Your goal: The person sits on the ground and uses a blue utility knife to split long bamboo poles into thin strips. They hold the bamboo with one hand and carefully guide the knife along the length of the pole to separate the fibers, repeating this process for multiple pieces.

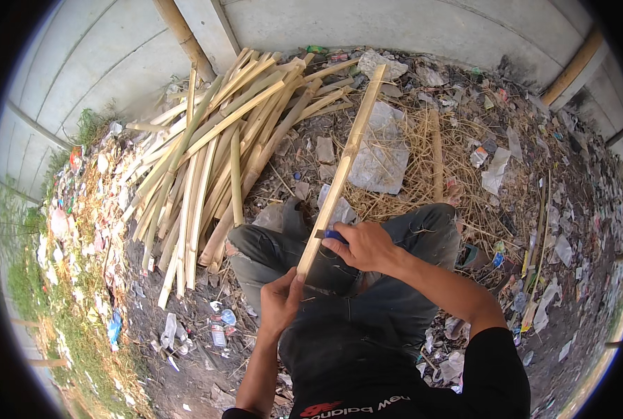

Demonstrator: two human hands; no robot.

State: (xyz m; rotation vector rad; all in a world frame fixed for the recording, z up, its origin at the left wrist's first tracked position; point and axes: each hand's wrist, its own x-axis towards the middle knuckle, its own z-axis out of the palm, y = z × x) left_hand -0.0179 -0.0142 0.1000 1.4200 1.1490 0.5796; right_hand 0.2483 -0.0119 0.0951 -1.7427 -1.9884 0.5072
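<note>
A long split bamboo strip (pixel 345 166) slants up and away from my lap, its pale inner face showing. My left hand (pixel 281 300) grips the strip's near end, thumb on top. In my right hand (pixel 364 246) is a knife with a blue handle (pixel 335 236); its short dark blade (pixel 320 234) lies across the strip, a little above my left hand. The strip passes over my bent legs in dark, worn trousers (pixel 269 258). Fine shavings lie on my lap.
A big heap of split bamboo strips (pixel 214 153) lies ahead to the left. Straw-like shavings (pixel 413 167) and a flattened pale sheet (pixel 381 150) cover ground ahead. Litter is scattered all round. A grey panel wall (pixel 395 28) with bamboo poles (pixel 184 36) stands at the back.
</note>
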